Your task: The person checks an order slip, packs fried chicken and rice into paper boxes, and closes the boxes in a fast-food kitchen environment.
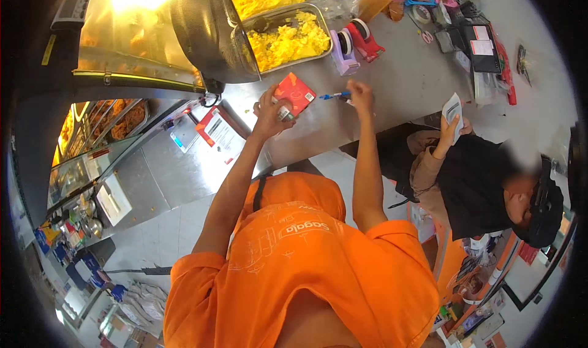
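Both arms outstretched over the steel counter [404, 78] — left hand [269, 112] grip around a red card [294, 94], right hand [360, 95] pinching a blue pen [335, 95].

The left hand [267, 112] holds a small red packet [294, 94] above the steel counter [398, 78], fingers closed round its lower edge. The right hand [360, 94] grips a blue pen [334, 95], its tip just beside the packet. Behind them sit two trays of yellow food [288, 38] and two tape dispensers [355, 41], one purple, one red. At the right, another person in black [478, 182] holds up a white slip [453, 109], possibly a receipt.
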Available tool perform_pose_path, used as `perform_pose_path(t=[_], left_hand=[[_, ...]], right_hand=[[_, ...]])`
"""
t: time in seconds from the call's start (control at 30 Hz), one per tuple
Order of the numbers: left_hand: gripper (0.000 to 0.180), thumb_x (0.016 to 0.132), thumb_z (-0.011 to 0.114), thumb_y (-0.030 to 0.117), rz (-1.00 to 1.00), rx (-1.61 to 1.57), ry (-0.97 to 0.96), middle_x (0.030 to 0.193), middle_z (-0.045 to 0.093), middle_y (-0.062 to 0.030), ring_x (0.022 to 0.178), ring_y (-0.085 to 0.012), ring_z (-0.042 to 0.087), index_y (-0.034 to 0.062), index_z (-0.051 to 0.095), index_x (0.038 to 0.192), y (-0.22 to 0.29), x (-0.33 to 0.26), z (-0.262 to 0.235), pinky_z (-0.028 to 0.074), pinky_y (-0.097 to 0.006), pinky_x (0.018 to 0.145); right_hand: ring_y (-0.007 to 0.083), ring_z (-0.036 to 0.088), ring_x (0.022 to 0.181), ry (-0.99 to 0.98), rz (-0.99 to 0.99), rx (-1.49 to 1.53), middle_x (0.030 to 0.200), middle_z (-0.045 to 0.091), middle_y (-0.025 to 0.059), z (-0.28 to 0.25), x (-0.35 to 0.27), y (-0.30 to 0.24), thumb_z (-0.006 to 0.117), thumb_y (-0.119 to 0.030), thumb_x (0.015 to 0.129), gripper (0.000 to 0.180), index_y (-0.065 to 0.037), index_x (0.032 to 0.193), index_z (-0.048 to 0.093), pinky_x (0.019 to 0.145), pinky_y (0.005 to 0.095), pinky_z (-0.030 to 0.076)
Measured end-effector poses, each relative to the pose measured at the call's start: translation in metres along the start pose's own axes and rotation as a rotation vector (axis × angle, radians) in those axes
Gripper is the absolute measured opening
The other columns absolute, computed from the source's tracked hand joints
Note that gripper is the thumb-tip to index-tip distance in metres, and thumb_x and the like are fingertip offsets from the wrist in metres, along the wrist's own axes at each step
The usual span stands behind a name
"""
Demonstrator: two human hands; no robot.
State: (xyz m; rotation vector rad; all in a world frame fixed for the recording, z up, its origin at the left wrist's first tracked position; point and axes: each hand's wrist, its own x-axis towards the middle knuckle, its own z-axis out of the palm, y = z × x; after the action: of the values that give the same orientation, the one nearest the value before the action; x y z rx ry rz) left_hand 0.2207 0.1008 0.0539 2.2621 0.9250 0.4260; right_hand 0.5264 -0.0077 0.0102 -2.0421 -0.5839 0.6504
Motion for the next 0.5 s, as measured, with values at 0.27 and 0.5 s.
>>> perform_pose_path(t=[0.27, 0.5], left_hand=[[0.093, 0.050, 0.095, 0.024, -0.024, -0.079, 0.024, 0.154, 0.035, -0.0183, 0.141, -0.0416, 0.034, 0.0084, 0.046, 0.127, -0.010, -0.002, 0.005, 0.030, -0.055, 0.109], [0.082, 0.051, 0.096, 0.033, -0.065, -0.058, -0.033, 0.141, 0.048, -0.0145, 0.132, -0.0378, 0.044, 0.0097, 0.049, 0.113, -0.006, 0.009, -0.001, 0.034, -0.055, 0.105]], right_hand=[[0.0098, 0.044, 0.056, -0.415, -0.036, -0.058, 0.056, 0.051, 0.0016, 0.069, -0.129, -0.053, 0.079, -0.037, 0.087, 0.039, -0.003, 0.071, 0.069, 0.055, 0.0314, 0.039], [0.0252, 0.069, 0.066, -0.536, -0.382, -0.531, 0.071, 0.071, 0.0110, 0.065, -0.069, -0.044, 0.084, -0.053, 0.073, 0.045, -0.008, 0.072, 0.076, 0.064, 0.0413, 0.051]])
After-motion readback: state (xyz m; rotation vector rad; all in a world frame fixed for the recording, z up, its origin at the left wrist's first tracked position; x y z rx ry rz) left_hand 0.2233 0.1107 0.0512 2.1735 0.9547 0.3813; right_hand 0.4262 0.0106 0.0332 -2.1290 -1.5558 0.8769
